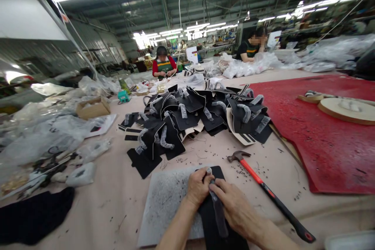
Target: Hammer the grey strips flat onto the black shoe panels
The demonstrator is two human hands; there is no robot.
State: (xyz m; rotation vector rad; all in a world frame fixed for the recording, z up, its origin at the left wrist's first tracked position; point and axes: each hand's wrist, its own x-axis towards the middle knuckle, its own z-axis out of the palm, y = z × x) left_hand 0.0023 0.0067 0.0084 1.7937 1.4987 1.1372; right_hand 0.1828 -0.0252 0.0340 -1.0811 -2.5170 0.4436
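Over a speckled grey-white board (164, 199), my left hand (199, 187) is closed around a short metal rod (209, 171), whose round top sticks up above the fingers. My right hand (234, 205) is closed close beside it, its fingertips at the upper end of a plastic-wrapped strap (219, 216). Beneath both hands is a flat black panel (211, 228), lying partly on the board. The lower end of the rod is hidden by my fingers. To the right rests a claw hammer (263, 185) with a red and black handle, touched by neither hand.
A heap of black panels with wrapped straps (190, 109) lies ahead. Red sheet material (328, 136) covers the right side, with a tape roll (348, 110) on it. Plastic bags (58, 133) and a cardboard box (93, 108) are at left. Two people work across the table.
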